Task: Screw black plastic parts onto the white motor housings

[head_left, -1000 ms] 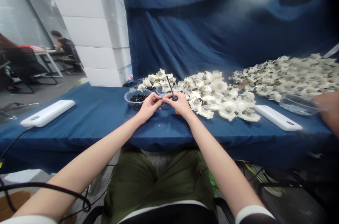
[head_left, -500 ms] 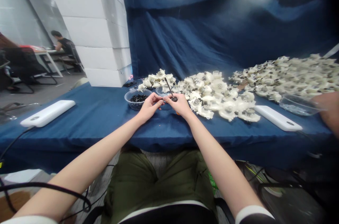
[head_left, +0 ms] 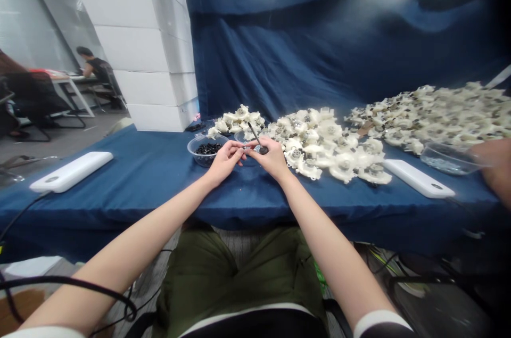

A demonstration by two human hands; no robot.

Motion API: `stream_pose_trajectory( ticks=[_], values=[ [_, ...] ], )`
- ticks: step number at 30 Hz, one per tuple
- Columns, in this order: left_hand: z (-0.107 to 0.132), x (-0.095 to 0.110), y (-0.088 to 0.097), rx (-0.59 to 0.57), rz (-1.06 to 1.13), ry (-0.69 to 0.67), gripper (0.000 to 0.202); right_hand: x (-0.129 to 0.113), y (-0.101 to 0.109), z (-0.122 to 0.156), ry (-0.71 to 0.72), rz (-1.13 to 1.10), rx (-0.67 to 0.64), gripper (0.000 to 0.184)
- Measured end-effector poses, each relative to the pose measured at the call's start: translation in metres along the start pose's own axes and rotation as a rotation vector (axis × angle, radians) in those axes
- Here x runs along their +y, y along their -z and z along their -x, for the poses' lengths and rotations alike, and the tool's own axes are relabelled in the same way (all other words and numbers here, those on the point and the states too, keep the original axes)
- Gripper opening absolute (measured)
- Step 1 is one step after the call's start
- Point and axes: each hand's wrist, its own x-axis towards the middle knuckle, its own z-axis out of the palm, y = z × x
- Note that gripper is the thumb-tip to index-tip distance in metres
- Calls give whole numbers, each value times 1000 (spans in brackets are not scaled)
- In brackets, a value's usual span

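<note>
My right hand [head_left: 272, 159] is shut on a thin dark rod-shaped tool [head_left: 254, 135], which has a round black end [head_left: 263, 150] resting at my fingers and a shaft tilting up and away to the left. My left hand [head_left: 225, 162] reaches in from the left, its fingertips meeting the right hand's near the rod. I cannot tell whether those fingers pinch anything. Just left of them stands a clear plastic bowl [head_left: 205, 153] of small black parts. A second clear bowl [head_left: 243, 137] sits partly hidden behind my hands.
Heaps of white plastic parts with dark inserts [head_left: 319, 141] cover the blue cloth-covered table [head_left: 131, 178] beyond and right of my hands. White power banks [head_left: 71, 171] [head_left: 419, 178] lie on both sides. A co-worker's forearm [head_left: 493, 165] is at far right, beside a clear tray [head_left: 447, 159].
The dark rod has tilted further left and lower between my fingers. My two hands stay close together, with the fingertips still meeting.
</note>
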Motion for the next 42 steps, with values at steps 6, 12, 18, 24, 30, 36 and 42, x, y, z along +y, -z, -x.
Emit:
stream_pose_trajectory(
  ticks=[6,12,18,24,30,36,42],
  values=[
    [1,1,0,-1,5,11,42,4,-2,0,23,32,-10,24],
    [1,1,0,-13,7,2,40,6,-3,-1,20,59,-20,26],
    [1,-1,0,-39,-22,-15,40,6,-2,0,2,98,-58,30],
    [0,-3,1,-35,-59,-24,40,7,-2,2,4,147,-99,31],
    [1,0,-1,-46,-87,-35,38,8,-4,3,22,180,-86,42],
    [2,-1,0,-43,-98,-57,38,7,-6,2,-5,157,-81,44],
    [0,0,1,-25,-88,-42,38,2,-4,2,-66,110,-51,46]
  ],
)
